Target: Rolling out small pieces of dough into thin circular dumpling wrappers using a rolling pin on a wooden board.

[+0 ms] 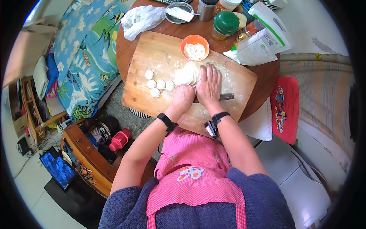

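Note:
My left hand [183,98] is curled on the floured wooden board [137,100], beside the right hand. Whatever its fingers may grip is hidden. Flat, with fingers stretched forward, my right hand [209,83] presses down at the right edge of a pile of thin round dough wrappers [184,75]. Beneath my right wrist lies a narrow dark tool [227,96], perhaps a knife; its middle is covered. Several small dough pieces [160,84] sit left of the wrappers. An orange bowl [195,48] of flour stands at the board's far edge.
The board rests on a round wooden table [264,83]. Behind it are a plastic bag [143,20], a metal dish [178,13], a green-lidded jar [226,24] and a white pouch [253,48] bearing writing. A red chair back [286,110] stands at right, a bed [85,57] at left.

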The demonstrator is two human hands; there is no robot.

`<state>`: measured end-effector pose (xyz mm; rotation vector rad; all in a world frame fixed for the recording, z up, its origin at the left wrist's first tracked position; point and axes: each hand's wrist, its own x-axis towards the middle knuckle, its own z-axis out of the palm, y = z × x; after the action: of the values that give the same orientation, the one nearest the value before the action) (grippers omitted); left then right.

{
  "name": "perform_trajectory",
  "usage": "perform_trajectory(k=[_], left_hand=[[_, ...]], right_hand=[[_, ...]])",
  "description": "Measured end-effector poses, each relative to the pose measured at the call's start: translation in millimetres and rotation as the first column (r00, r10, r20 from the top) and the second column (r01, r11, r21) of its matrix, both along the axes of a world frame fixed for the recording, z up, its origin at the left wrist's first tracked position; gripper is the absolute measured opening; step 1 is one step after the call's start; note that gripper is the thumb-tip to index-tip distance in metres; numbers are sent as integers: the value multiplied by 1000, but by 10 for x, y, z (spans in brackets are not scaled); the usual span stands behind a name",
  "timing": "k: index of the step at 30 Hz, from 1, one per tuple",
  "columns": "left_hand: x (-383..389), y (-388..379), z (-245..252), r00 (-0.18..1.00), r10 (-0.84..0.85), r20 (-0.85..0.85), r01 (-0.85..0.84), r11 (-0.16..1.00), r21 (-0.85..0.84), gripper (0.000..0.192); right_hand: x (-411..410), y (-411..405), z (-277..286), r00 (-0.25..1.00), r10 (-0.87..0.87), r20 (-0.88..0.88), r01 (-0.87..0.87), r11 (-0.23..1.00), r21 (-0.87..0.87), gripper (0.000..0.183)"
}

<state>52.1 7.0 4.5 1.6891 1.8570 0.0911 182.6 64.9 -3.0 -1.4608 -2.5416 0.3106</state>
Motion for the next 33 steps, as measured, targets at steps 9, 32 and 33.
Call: perform_trajectory(k=[9, 32, 33], left_hand=[[-71, -104, 98, 996, 65, 67, -66, 998, 12, 13], [-709, 10, 164, 914, 361, 186, -402, 867, 296, 22], [-789, -41, 118, 955, 295, 31, -286, 889, 357, 27]], right_hand=[[102, -284, 74, 999, 48, -21, -48, 999, 17, 66], [573, -1102, -142, 998, 60, -37, -62, 995, -76, 65], [566, -1103, -137, 996, 58, -67, -63, 996, -65, 67]])
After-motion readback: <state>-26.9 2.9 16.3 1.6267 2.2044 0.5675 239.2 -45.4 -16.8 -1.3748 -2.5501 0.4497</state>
